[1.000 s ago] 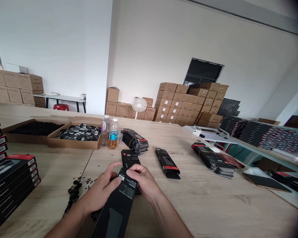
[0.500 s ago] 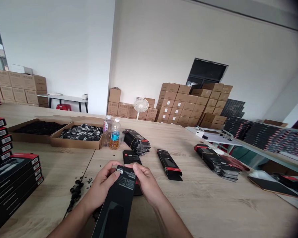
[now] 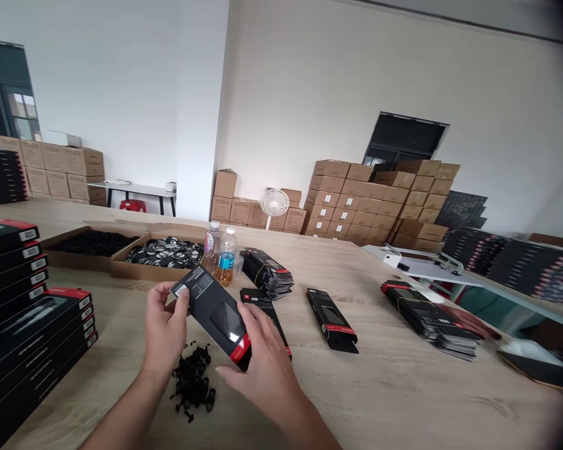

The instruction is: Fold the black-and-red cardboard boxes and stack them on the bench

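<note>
Black box (image 3: pixel 211 312) is tilted in the lower middle of the frame. The left hand (image 3: pixel 166 328) pinches its upper left end; the right hand (image 3: pixel 265 359) touches its red end, but I can't tell if it grips. A loose hold could drop it onto the small black bits (image 3: pixel 193 382). Swinging it could bump the bottles (image 3: pixel 225 262) behind.

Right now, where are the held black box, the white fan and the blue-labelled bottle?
Held black box (image 3: pixel 213 312), head view: on its broad face.
White fan (image 3: pixel 274 203), head view: on its round grille.
Blue-labelled bottle (image 3: pixel 226 259), head view: on its label.
</note>
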### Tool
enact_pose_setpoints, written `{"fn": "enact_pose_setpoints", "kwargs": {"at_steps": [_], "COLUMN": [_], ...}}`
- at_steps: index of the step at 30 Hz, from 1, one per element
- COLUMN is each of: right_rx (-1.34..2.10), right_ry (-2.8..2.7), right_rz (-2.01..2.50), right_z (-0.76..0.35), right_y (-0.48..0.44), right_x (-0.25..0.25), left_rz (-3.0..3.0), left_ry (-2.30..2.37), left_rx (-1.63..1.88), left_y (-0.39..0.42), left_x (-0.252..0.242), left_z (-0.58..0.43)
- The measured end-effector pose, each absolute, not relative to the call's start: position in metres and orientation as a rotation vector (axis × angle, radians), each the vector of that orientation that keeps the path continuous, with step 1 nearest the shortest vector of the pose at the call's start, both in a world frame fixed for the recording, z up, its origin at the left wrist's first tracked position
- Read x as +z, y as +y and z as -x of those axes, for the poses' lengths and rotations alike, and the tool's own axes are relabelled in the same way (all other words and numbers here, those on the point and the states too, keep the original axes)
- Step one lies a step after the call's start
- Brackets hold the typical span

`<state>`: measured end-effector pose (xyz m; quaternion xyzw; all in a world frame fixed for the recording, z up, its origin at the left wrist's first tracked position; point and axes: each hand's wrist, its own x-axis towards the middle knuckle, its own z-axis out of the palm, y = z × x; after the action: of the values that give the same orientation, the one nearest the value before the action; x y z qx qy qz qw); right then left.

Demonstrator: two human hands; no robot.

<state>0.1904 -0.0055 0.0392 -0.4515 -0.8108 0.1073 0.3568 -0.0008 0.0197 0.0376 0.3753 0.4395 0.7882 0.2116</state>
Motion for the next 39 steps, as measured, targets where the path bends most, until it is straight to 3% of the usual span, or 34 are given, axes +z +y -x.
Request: {"fn": "enact_pose_setpoints", "kwargs": {"at_steps": [4, 9, 15, 20, 24, 39], "right_rx": [-0.117, -0.22, -0.244, -0.193, 0.035, 0.044], "right_ry": [-2.183, -2.206, -1.939, -1.456, -1.411, -1.51], "right_rz": [1.159, 1.145, 1.375, 1.985, 2.386, 2.461], "right_z": [-0.187, -0.19, -0.233, -0.321, -0.362, -0.366], "right_y": [0.002, 0.009, 0.036, 0.074, 0.091, 0.097], "right_x": [0.028, 0.017, 0.031, 0.055, 0.049, 0.037], "left_rz": [-0.991, -0.858, -0.851, -0.995, -1.217, -1.436], "left_ry": [1.223, 1.141, 1.095, 1.172, 1.226, 1.279], "left_rx": [2.101, 2.003, 1.955, 1.843, 1.769, 1.622], "left_y": [0.021, 0.021, 0.026, 0.034, 0.034, 0.029], "left_x": [0.037, 0.036, 0.027, 0.012, 0.006, 0.006], "left_z": [0.004, 0.002, 0.002, 0.0, -0.005, -0.008]}}
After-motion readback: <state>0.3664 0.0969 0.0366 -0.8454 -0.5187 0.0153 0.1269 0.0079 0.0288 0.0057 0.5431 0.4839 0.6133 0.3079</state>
